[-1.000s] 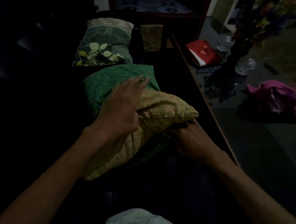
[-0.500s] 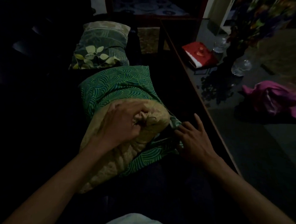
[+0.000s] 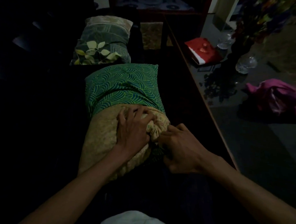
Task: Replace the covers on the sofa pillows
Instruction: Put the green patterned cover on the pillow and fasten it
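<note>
Since half a sec ago the right hand [image 3: 179,146] has moved in from lying flat beside the pillow to the bunched corner, fingers now curled; the green cover [image 3: 123,87] has come further down over the pillow, w/ less yellow showing at the far end.

Left hand [image 3: 132,128] lies on top of the yellow pillow [image 3: 101,137], fingers spread and bent, digging into the fabric and gathering it into a wad at the pillow's right corner. Right hand is just beside that wad, touching it, fingers curled at the edge where the cover's opening meets the pillow; exactly what it pinches, cover or pillow, I can't tell in the dim light. The two hands are close together, nearly touching at the wad.

Pillow lies lengthwise on the dark sofa seat [image 3: 42,125], far half inside the green wave-pattern cover, near half still bare.

Beyond it, a second pillow w/ leaf-print cover [image 3: 102,48] lies on the same seat, just apart from the green one.

To the right, a dark glass-topped counter [image 3: 243,148] carries a red book [image 3: 204,51], a clear glass vessel [image 3: 246,63] and a crumpled pink cloth [image 3: 275,96], all well apart from the pillow. White fabric [image 3: 131,220] shows at the bottom edge.
</note>
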Available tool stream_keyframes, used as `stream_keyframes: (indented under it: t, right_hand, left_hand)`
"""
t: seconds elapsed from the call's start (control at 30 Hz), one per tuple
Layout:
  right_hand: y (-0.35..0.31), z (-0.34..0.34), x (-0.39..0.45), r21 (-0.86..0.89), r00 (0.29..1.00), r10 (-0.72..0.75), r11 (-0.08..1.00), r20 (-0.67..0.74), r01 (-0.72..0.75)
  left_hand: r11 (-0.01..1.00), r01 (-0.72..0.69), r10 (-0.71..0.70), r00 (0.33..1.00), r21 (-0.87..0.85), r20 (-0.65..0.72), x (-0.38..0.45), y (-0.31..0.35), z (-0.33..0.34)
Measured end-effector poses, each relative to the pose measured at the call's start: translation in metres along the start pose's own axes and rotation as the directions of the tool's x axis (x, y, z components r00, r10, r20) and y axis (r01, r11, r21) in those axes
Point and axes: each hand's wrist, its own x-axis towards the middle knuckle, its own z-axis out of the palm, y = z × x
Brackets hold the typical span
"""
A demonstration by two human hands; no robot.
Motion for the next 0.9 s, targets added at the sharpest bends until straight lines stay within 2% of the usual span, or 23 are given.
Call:
stream_keyframes:
  t: [0.1, 0.2, 0.3, 0.37, 0.43, 0.57, 0.63, 0.73, 0.83, 0.9]
  right_hand:
    - [0.012, 0.006, -0.002, -0.056, 0.998, 0.06, 0.997, 0.035, -0.058]
    - [0.031, 0.01, -0.01, -0.16, 0.994, 0.111, 0.981, 0.023, -0.106]
    - [0.034, 0.013, -0.015, -0.181, 0.99, 0.143, 0.974, 0.018, -0.137]
    - [0.032, 0.012, -0.015, -0.127, 0.984, 0.173, 0.978, 0.038, -0.167]
    - [0.03, 0.009, -0.014, -0.041, 0.976, 0.202, 0.979, 0.079, -0.199]
    - [0.015, 0.001, -0.009, 0.093, 0.975, 0.186, 0.976, 0.119, -0.197]
    - [0.007, -0.005, -0.003, 0.091, 0.983, 0.151, 0.983, 0.107, -0.161]
    - [0.005, -0.017, 0.015, 0.054, 0.984, 0.149, 0.987, 0.098, -0.154]
    - [0.014, -0.021, 0.035, 0.106, 0.97, 0.232, 0.965, 0.066, -0.238]
    - [0.016, -0.02, 0.041, 0.135, 0.96, 0.28, 0.951, 0.015, -0.279]
  left_hand:
    - [0.998, -0.054, 0.054, 0.999, -0.028, 0.003, -0.004, 0.005, 0.006]
    - [0.98, -0.162, 0.166, 0.986, -0.111, 0.021, -0.004, -0.003, 0.002]
    - [0.962, -0.189, 0.228, 0.952, -0.196, 0.202, 0.006, -0.011, -0.014]
    - [0.955, -0.141, 0.21, 0.943, -0.262, 0.257, 0.013, -0.013, -0.016]
    - [0.957, -0.134, 0.185, 0.965, -0.258, 0.185, 0.016, -0.012, -0.01]
    - [0.99, -0.062, 0.076, 0.991, -0.125, 0.111, 0.015, -0.002, 0.009]
    - [0.997, -0.034, 0.041, 0.994, -0.067, 0.103, 0.016, 0.003, 0.014]
    - [0.986, -0.145, 0.152, 0.984, -0.078, 0.094, 0.017, 0.0, 0.014]
    - [0.953, -0.262, 0.291, 0.929, -0.15, 0.229, 0.021, -0.01, 0.001]
    - [0.928, -0.31, 0.358, 0.898, -0.208, 0.257, 0.022, -0.021, -0.01]
